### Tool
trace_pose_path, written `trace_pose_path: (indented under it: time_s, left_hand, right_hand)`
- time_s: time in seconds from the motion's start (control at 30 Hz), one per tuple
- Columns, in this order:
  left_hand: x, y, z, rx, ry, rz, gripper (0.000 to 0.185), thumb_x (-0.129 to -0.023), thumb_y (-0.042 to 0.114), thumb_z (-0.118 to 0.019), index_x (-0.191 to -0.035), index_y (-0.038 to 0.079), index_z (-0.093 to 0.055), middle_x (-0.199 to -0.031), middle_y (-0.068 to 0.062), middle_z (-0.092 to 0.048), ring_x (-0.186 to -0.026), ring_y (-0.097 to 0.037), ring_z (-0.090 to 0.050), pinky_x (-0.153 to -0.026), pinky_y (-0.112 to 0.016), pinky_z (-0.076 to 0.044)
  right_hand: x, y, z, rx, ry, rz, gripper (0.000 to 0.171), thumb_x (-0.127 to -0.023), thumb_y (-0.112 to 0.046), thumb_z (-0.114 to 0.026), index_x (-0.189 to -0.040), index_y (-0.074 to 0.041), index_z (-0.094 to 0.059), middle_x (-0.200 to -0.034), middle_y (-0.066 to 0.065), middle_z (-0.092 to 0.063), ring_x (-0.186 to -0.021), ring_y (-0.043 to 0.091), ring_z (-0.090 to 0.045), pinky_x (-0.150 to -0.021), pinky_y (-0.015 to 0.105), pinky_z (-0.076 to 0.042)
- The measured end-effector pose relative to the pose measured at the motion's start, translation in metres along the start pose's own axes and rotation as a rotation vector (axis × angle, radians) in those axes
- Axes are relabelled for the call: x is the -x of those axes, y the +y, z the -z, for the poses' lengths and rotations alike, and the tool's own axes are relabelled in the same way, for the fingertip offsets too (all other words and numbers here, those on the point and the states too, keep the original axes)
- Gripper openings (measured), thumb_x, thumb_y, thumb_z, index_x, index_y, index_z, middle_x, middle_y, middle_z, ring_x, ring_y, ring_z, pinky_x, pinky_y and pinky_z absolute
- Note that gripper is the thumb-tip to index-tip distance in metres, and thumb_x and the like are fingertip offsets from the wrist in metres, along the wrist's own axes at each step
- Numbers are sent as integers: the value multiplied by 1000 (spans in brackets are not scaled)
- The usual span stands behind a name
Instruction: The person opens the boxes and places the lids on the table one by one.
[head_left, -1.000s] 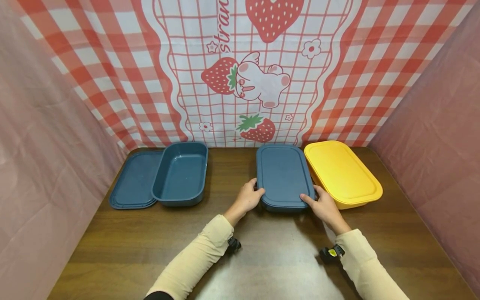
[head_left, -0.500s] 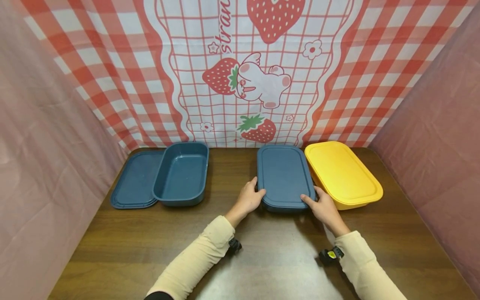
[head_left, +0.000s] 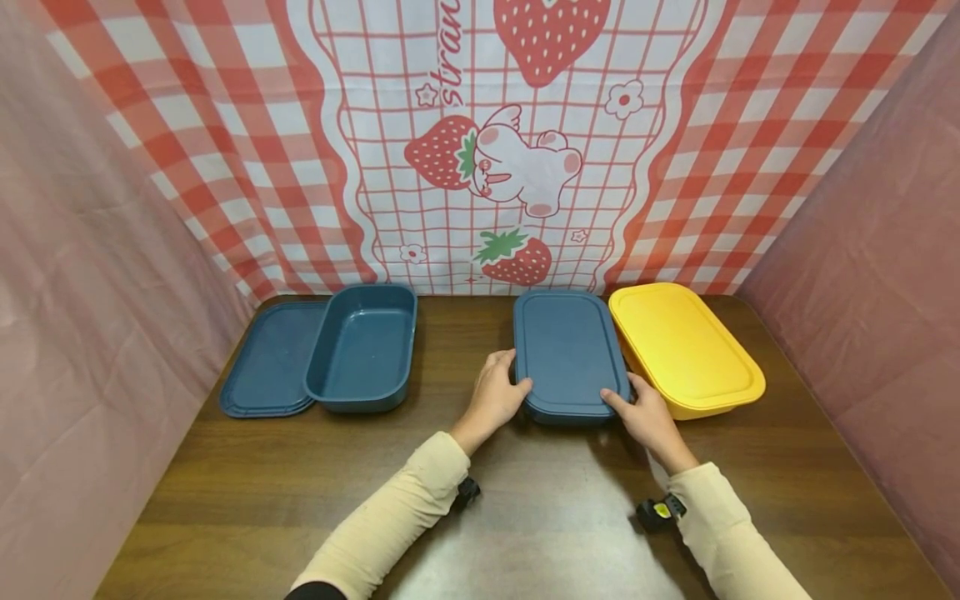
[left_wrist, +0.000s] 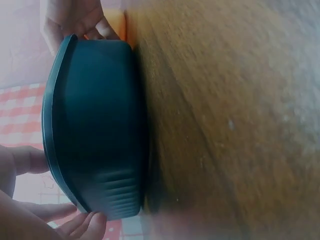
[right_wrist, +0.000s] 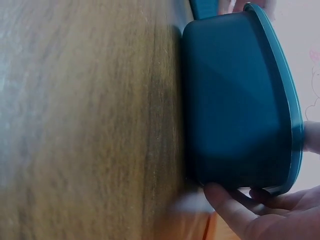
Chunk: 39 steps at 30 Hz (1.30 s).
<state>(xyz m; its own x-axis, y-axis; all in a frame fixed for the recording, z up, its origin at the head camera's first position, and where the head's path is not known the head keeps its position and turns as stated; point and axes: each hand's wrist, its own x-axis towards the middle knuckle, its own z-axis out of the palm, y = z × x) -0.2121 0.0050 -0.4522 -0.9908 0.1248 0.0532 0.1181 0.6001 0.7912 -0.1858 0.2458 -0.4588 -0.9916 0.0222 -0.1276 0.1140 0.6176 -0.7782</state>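
Observation:
A blue rectangular food container [head_left: 570, 354] with its lid on rests on the table, right of the middle. My left hand [head_left: 495, 396] holds its near left corner, thumb on the lid and fingers along the side. My right hand [head_left: 651, 417] holds the near right corner the same way. In the left wrist view, the container's near wall [left_wrist: 95, 100] stands on the table, and the left fingers touch the rim and side. The right wrist view shows the right hand's fingers [right_wrist: 230, 210] against the wall below the lid's rim.
A yellow lidded container [head_left: 686, 350] stands close on the right, next to the right hand. At the left, an uncovered blue container [head_left: 360, 403] partly overlaps a loose blue lid [head_left: 262, 371]. A checked strawberry cloth [head_left: 517, 175] hangs behind the table.
My left fingers have shifted slightly farther along the container's left side. The right hand and the containers stay in place.

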Motion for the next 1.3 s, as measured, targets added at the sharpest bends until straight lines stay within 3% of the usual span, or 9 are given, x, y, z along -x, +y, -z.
trace_pose_path:
  time_s: [0.2,0.47,0.7,1.0,1.3]
  left_hand:
    - [4,5,-1,-86,60,-81,52,-85,16,-65,-134,2,-56,-137,-14,-55,-131,-31,-47,-109,-42,-39]
    - [8,12,-2,-137,55,-170,48,-86,17,-67,-131,3,-59,-136,-13,-56,-130,-30,-48,-110,-41,-39]
    - [13,21,-5,-198,48,-236,46,-86,20,-69,-130,7,-61,-128,-9,-62,-118,-24,-55,-103,-35,-44]
    - [19,30,-7,-212,-28,-282,44,-89,23,-68,-131,10,-61,-129,-8,-61,-119,-24,-54,-101,-36,-46]
    - [26,36,-13,-331,-117,-373,38,-92,29,-67,-127,14,-63,-124,-2,-63,-115,-19,-56,-99,-30,-47]
  right_hand:
    - [1,1,0,-7,8,-9,71,-98,-32,-57,-147,10,-27,-143,34,-42,-133,44,-42,-110,55,-35]
    - [3,2,-1,-12,9,-7,70,-98,-32,-57,-147,10,-29,-140,34,-45,-129,44,-45,-107,55,-38]
    - [3,1,0,-4,10,-9,71,-98,-33,-56,-147,10,-27,-142,35,-43,-130,44,-44,-108,56,-37]
    - [2,0,-2,-10,13,-21,72,-98,-34,-56,-148,9,-27,-143,34,-41,-132,44,-43,-108,55,-38]
    - [2,-1,-2,-19,11,-6,70,-98,-33,-55,-147,10,-28,-140,35,-44,-128,43,-47,-106,55,-40]
